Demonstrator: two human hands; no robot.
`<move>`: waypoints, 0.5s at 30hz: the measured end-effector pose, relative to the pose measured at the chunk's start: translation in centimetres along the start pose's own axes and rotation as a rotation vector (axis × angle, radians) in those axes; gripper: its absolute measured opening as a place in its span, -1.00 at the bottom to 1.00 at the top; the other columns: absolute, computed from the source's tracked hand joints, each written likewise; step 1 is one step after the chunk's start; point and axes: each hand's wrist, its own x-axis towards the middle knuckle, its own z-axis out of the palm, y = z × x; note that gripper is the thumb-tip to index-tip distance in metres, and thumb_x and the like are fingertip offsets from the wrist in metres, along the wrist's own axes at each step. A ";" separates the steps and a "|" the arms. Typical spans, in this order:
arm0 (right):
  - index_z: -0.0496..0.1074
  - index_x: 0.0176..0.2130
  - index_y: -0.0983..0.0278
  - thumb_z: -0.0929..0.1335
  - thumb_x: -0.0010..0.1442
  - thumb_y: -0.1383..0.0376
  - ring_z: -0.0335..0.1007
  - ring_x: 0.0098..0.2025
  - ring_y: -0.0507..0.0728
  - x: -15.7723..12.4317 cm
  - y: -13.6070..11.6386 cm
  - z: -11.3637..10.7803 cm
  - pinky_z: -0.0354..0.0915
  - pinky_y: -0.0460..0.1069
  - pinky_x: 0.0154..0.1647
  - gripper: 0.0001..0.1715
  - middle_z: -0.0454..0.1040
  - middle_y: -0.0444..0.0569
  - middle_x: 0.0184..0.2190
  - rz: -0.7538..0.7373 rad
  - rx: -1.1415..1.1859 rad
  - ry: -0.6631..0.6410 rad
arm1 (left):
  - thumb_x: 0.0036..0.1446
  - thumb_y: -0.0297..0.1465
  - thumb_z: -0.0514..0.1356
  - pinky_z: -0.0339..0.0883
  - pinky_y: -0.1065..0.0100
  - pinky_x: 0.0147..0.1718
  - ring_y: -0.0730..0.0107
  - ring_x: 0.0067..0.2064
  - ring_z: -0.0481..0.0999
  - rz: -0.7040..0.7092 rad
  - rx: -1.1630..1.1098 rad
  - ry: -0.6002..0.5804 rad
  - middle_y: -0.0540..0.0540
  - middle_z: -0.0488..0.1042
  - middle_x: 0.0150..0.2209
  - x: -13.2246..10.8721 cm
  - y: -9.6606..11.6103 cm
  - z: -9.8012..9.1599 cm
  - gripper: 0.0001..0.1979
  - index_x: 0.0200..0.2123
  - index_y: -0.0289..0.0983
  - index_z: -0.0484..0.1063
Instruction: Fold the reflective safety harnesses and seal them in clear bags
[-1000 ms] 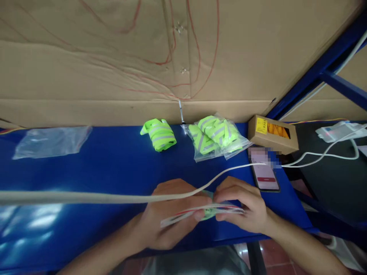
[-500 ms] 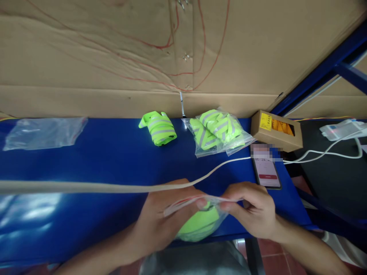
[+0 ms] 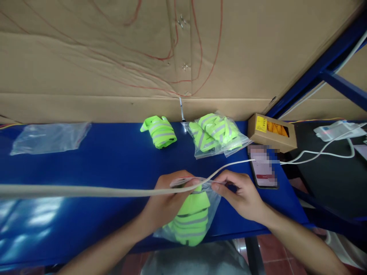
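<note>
The clear bag is held between both hands over the near edge of the worktop, with a rolled yellow-green band inside. Its mouth points away from the person, toward the cardboard wall, and its long axis runs from there back toward the body, the bottom end leaning a little left. The band's grey stripes lie crosswise to that axis. The left hand has its grip clamped on the bag's left side near the mouth, thumb on top; the right hand pinches the right end of the mouth, thumb and forefinger together on the film. A white cable crosses in front of the left hand in this view. Farther back sit a loose band roll, more bagged bands, a phone touching or just beside a small box, and, far left, a flat clear bag.
</note>
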 end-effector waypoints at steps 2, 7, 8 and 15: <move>0.49 -0.33 0.26 0.41 0.35 0.24 0.43 -0.42 -0.01 0.0 0.1 0.1 0.32 -0.13 -0.38 -0.80 0.53 -0.14 -0.45 -0.008 -0.014 -0.001 | 0.28 -0.16 0.22 0.16 0.42 -0.50 0.45 -0.48 0.33 -0.037 0.007 0.012 -0.05 0.43 -0.52 0.0 -0.1 0.0 -0.63 -0.45 -0.31 0.52; 0.51 -0.30 0.27 0.42 0.34 0.22 0.44 -0.39 0.00 0.3 0.4 0.1 0.33 -0.13 -0.36 -0.81 0.55 -0.11 -0.41 0.020 0.007 -0.014 | 0.25 -0.12 0.23 0.14 0.42 -0.51 0.45 -0.47 0.31 -0.095 -0.055 -0.001 -0.05 0.40 -0.52 0.2 -0.4 0.0 -0.61 -0.44 -0.32 0.53; 0.52 -0.28 0.26 0.43 0.34 0.21 0.44 -0.38 0.00 0.4 0.5 -0.1 0.33 -0.13 -0.36 -0.82 0.56 -0.11 -0.39 0.045 0.018 -0.032 | 0.25 -0.12 0.24 0.16 0.43 -0.50 0.44 -0.46 0.32 -0.097 -0.066 -0.002 -0.06 0.42 -0.50 0.3 -0.4 0.0 -0.63 -0.41 -0.32 0.55; 0.46 -0.30 0.28 0.42 0.32 0.11 0.36 -0.45 -0.03 0.9 0.7 -1.3 0.35 -0.15 -0.45 -0.71 0.43 -0.15 -0.43 0.242 0.163 -0.086 | 0.22 -0.12 0.25 0.19 0.47 -0.50 0.44 -0.43 0.35 -0.117 -0.031 0.095 -0.08 0.48 -0.46 0.8 0.0 -0.7 -0.62 -0.36 -0.35 0.58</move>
